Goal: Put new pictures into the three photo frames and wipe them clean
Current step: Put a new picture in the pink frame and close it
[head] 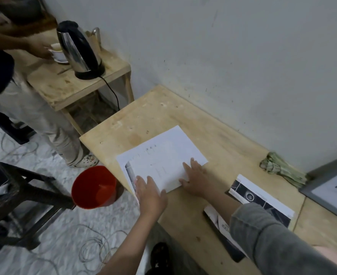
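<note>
A small stack of white sheets (163, 153) lies face down on the wooden table (233, 139), with a printed picture edge showing at its left side. My left hand (150, 192) lies flat on the stack's near left corner, fingers straight. My right hand (196, 175) presses flat on the stack's right part. A printed picture (251, 193) lies to the right of my right hand, partly under my grey sleeve. A second print (216, 217) overlaps it near the table's front edge. A grey photo frame (322, 187) with a white sheet inside sits at the far right.
A green-striped cloth (278, 167) lies crumpled against the wall. A red bucket (94, 187) stands on the floor left of the table, beside a dark stool (24, 195). Another person (34, 108) stands by a side table with a kettle (78, 50) and cup (57, 52). Cables lie on the floor.
</note>
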